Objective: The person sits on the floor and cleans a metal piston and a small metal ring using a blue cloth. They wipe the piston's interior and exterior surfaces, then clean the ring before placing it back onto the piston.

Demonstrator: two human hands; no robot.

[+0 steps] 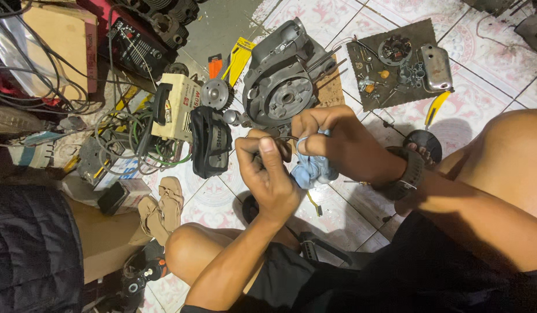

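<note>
Pale blue, crumpled cloth [315, 168] sits at the centre of the frame, gripped in the right hand [332, 142], whose fingers are curled tight around its upper folds. Left hand [268, 174] is clenched just beside it, thumb pressed upward, pinching a thin dark wire-like part [283, 138] that bridges the two hands; its exact form cannot be told. Both hands are held above the patterned pink-and-white tiled floor [488, 64]. Directly above them in the frame lies a grey cast-metal engine casing [280, 81] with a round central opening. In the upper right a dark square mat [407, 93] carries small metal fittings and a rounded chrome cover [436, 66]. A yellow-handled tool [435, 107] lies at the mat's lower edge. Left of centre stand a cream-coloured boxy machine [178, 104] with a black handle and a black fabric pouch [210, 142]. A pair of tan sandals [161, 208] lies at lower left, near the person's bare knee.
</note>
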